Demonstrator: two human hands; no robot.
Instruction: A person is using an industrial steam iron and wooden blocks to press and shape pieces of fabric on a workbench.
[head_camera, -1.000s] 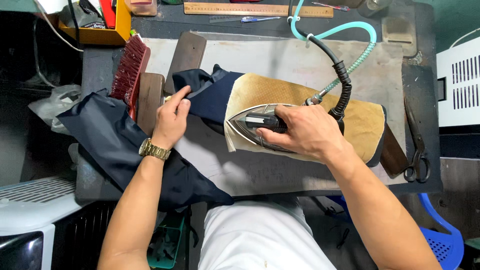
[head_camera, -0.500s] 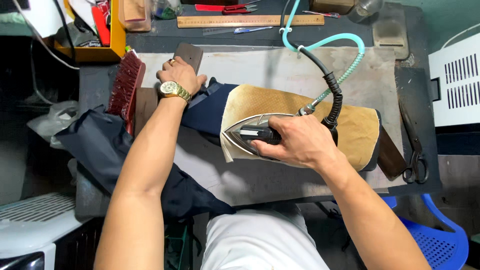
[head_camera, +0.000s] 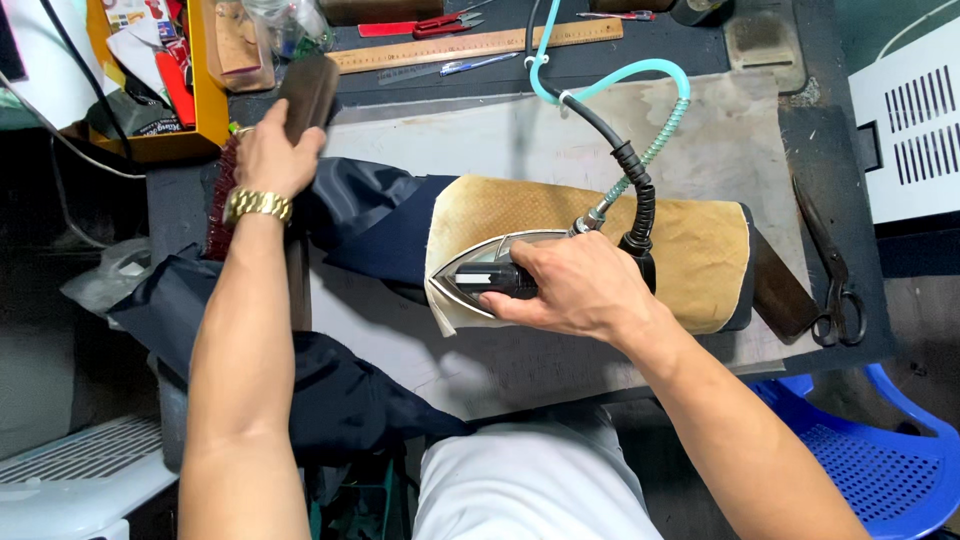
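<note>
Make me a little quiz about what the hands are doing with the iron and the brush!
1. True or false: the right hand grips the iron.
2. What does the left hand hold? A) scissors B) wooden brush C) ruler
3. What colour is the cloth under the iron?

Key:
1. True; the iron rests on the tan pressing cloth.
2. B, the wooden brush. The scissors lie untouched at the table's right edge, the ruler at the back.
3. Tan, with dark navy fabric beside it.
</note>
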